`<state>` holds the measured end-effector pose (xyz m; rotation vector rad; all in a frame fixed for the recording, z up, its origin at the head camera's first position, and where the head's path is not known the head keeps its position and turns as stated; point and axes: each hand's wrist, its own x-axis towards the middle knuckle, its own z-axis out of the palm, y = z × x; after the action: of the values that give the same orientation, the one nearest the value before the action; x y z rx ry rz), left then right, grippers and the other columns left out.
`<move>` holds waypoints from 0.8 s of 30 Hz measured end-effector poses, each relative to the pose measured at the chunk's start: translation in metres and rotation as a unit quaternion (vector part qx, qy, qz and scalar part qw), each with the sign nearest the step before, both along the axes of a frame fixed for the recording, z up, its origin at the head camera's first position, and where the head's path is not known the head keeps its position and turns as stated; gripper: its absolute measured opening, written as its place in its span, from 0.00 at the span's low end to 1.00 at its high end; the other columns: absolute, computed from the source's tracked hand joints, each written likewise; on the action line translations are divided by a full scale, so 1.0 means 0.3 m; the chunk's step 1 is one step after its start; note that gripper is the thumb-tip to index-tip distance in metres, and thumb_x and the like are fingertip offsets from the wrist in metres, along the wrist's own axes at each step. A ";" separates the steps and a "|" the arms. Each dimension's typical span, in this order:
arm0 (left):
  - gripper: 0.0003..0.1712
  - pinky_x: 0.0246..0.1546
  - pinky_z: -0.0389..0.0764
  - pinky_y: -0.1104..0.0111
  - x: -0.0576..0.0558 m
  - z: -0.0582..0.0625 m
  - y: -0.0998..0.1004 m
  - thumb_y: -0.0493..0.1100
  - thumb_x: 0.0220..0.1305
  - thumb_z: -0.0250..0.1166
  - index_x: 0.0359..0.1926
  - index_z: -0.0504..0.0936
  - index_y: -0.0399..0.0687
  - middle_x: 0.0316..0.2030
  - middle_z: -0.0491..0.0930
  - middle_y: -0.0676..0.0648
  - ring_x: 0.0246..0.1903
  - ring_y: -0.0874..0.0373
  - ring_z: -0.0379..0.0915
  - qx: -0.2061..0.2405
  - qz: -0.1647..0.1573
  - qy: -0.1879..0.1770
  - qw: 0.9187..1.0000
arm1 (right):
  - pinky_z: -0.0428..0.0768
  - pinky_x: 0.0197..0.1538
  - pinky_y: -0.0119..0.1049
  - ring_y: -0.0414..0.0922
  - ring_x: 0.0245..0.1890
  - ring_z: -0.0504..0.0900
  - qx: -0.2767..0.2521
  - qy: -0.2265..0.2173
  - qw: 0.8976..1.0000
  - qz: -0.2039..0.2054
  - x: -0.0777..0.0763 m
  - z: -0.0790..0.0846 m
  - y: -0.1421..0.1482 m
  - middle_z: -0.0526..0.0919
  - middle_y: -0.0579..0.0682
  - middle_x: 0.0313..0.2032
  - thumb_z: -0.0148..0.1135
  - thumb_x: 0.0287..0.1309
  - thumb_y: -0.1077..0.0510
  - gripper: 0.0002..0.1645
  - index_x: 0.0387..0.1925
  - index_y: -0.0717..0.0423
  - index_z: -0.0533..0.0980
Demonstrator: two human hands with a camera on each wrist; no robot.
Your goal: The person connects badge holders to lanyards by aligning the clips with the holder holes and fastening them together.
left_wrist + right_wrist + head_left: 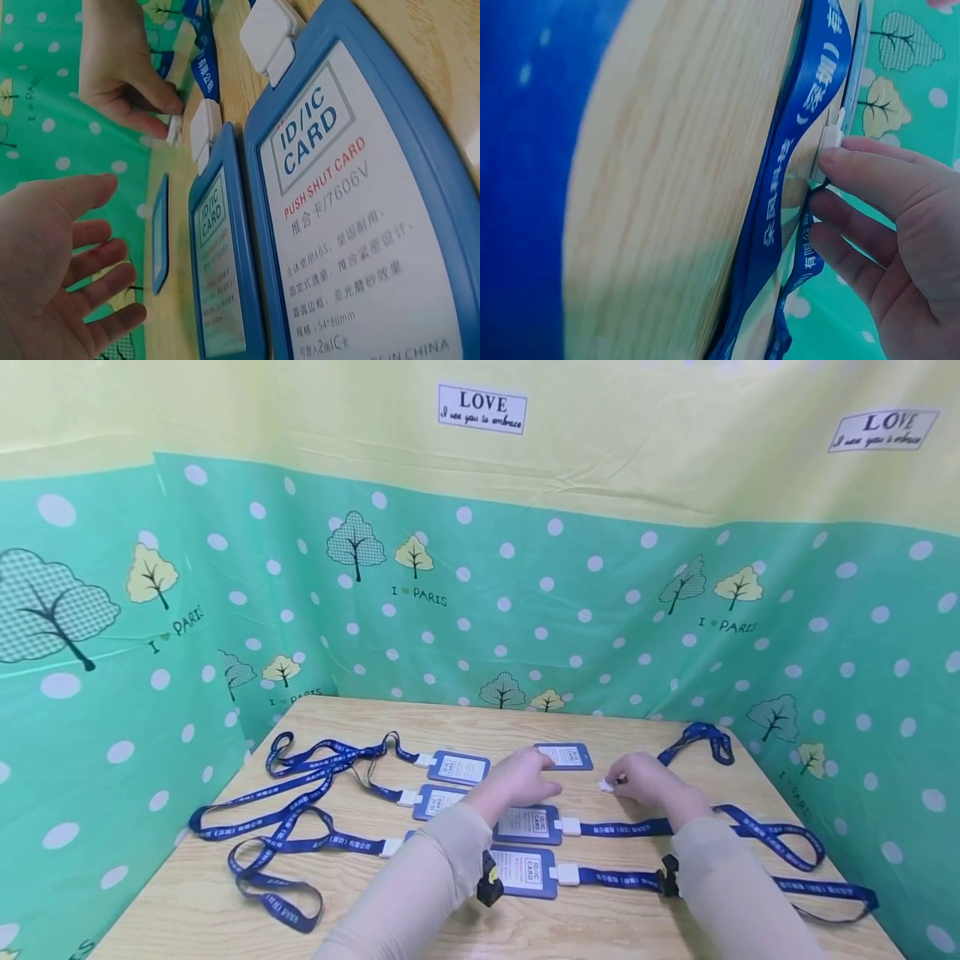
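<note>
At the far middle of the table lies a blue ID card holder [573, 756] with no strap on it. My left hand [517, 783] hovers at its left side, fingers spread and slightly bent, holding nothing in the left wrist view. To the right of that holder, my right hand [651, 783] pinches the white plastic clip [830, 146] of a blue lanyard [693, 737] between thumb and fingers. The clip is apart from the holder. The lanyard's strap runs back from the hand to the far right corner.
Nearer me, two card holders [529, 824] have lanyards [626, 829] stretching right. On the left, several holders [459, 767] have tangled blue lanyards [300, 793]. A patterned green curtain [465, 635] encloses the wooden table [450, 718] at the back and sides.
</note>
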<state>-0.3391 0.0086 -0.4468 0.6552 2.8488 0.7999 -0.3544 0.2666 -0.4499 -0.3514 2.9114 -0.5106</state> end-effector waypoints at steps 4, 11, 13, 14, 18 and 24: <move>0.30 0.65 0.74 0.57 0.006 -0.001 -0.015 0.57 0.67 0.67 0.66 0.79 0.50 0.63 0.78 0.49 0.64 0.52 0.73 -0.002 -0.001 -0.003 1.000 | 0.80 0.56 0.56 0.53 0.49 0.82 0.000 0.000 1.000 -0.005 0.002 -0.005 -0.014 0.86 0.53 0.48 0.72 0.59 0.63 0.10 0.42 0.51 0.87; 0.29 0.63 0.75 0.56 0.016 0.000 -0.035 0.57 0.66 0.68 0.64 0.80 0.51 0.62 0.78 0.49 0.62 0.51 0.74 -0.008 -0.001 -0.010 1.000 | 0.80 0.56 0.57 0.52 0.48 0.82 -0.008 0.000 1.000 0.000 0.010 -0.014 -0.033 0.86 0.51 0.45 0.73 0.59 0.62 0.08 0.40 0.50 0.87; 0.29 0.64 0.75 0.56 0.019 0.001 -0.039 0.58 0.66 0.68 0.64 0.80 0.52 0.63 0.78 0.49 0.63 0.51 0.73 -0.011 -0.003 -0.011 1.000 | 0.79 0.57 0.57 0.53 0.49 0.82 -0.012 0.000 1.000 0.003 0.013 -0.015 -0.041 0.86 0.50 0.44 0.73 0.59 0.61 0.07 0.39 0.50 0.87; 0.29 0.64 0.75 0.56 0.021 0.001 -0.041 0.58 0.67 0.67 0.65 0.79 0.52 0.63 0.78 0.49 0.63 0.51 0.73 -0.012 -0.005 -0.011 1.000 | 0.79 0.57 0.58 0.53 0.49 0.82 -0.012 0.000 1.000 0.005 0.015 -0.015 -0.045 0.86 0.50 0.44 0.73 0.59 0.61 0.07 0.39 0.50 0.87; 0.30 0.64 0.74 0.56 0.026 0.001 -0.045 0.58 0.67 0.67 0.65 0.79 0.53 0.64 0.77 0.50 0.64 0.52 0.72 -0.018 -0.010 -0.011 1.000 | 0.80 0.58 0.56 0.53 0.49 0.83 -0.011 0.003 1.000 0.012 0.024 -0.013 -0.061 0.86 0.48 0.42 0.73 0.58 0.61 0.06 0.38 0.50 0.87; 0.29 0.63 0.76 0.56 0.035 -0.001 -0.048 0.57 0.66 0.68 0.65 0.80 0.53 0.63 0.78 0.51 0.63 0.52 0.73 -0.020 -0.024 -0.014 0.999 | 0.82 0.54 0.52 0.46 0.43 0.83 -0.004 0.001 1.000 0.028 0.032 -0.011 -0.079 0.86 0.44 0.38 0.74 0.57 0.61 0.06 0.36 0.47 0.87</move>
<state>-0.3286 -0.0059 -0.4472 0.6985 2.8056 0.7368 -0.3449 0.2430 -0.4533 -0.4327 2.8926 -0.5146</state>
